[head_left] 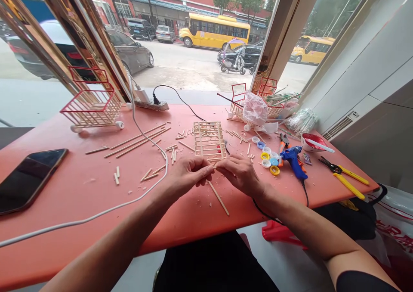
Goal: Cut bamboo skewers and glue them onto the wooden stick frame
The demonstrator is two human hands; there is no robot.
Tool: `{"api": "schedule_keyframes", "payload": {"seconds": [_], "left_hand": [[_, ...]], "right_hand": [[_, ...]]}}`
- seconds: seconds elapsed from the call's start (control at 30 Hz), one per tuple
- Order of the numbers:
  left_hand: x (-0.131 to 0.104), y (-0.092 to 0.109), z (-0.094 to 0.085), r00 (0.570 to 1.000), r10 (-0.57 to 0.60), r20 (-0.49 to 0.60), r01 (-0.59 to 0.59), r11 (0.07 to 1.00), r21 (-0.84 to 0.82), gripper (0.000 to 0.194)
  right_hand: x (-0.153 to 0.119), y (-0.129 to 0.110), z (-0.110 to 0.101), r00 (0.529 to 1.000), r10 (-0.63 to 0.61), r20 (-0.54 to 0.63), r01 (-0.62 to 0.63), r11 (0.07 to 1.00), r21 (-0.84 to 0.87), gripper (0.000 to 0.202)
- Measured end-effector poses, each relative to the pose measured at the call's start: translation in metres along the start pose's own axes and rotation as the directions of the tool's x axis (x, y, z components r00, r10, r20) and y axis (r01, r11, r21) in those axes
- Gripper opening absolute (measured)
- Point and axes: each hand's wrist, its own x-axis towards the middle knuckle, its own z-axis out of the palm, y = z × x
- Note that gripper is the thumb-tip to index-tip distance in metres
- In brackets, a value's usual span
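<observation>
Item: small wooden stick (214, 167), just nearside of the slatted frame (208, 143); on my remote feed, left hand (190, 173) and right hand (240, 175) pinch it together. I judge it light, stiff, snappable: hold near the ends. Slatted frame: probably fragile; grasp outer edges. To its right: blue glue gun (293, 158).

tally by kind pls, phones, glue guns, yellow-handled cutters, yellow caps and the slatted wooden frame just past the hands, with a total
Phone: 1
Glue gun: 1
Yellow-handled cutters: 1
Yellow caps: 2
Slatted wooden frame: 1
Total: 6
</observation>
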Motion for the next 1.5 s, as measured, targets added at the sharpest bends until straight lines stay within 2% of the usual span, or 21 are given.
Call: {"api": "schedule_keyframes", "payload": {"seconds": [0.13,0.3,0.73,1.0,1.17,1.3,1.4,1.5], "left_hand": [[-0.004,0.013,-0.006,0.998,-0.012,0.067,0.013,1.0,-0.016,0.042],[-0.006,0.016,-0.014,0.997,-0.033,0.067,0.034,0.999,-0.006,0.034],[-0.007,0.019,-0.007,0.999,-0.023,0.045,0.025,0.999,-0.042,0.023],[-0.007,0.017,-0.009,0.996,0.033,0.077,-0.033,0.999,0.005,0.03],[-0.008,0.014,-0.009,0.999,0.049,0.009,-0.05,0.997,0.052,0.024],[-0.007,0.01,-0.004,0.989,0.124,-0.081,-0.11,0.981,0.158,0.019],[-0.008,0.008,0.003,0.955,0.234,-0.181,-0.176,0.941,0.288,0.016],[-0.01,0.007,0.01,0.909,0.351,-0.225,-0.231,0.873,0.429,0.016]], "right_hand": [[0.001,0.002,-0.002,0.999,0.039,-0.011,-0.039,0.999,0.004,0.015],[0.003,0.002,-0.006,0.999,0.042,-0.02,-0.042,0.999,0.007,0.013],[0.001,0.002,-0.004,1.0,-0.022,0.018,0.023,0.999,-0.031,0.016],[0.0,0.004,-0.003,0.998,-0.048,0.044,0.048,0.999,-0.006,0.014],[0.002,0.001,-0.005,1.0,0.02,0.005,-0.02,1.0,0.001,0.016],[0.002,0.001,-0.006,0.999,0.034,0.007,-0.034,0.999,0.011,0.015],[0.001,0.002,-0.004,0.999,0.044,0.016,-0.044,0.999,0.005,0.017],[0.0,0.004,-0.003,0.999,0.049,0.022,-0.049,0.999,-0.007,0.019]]}}
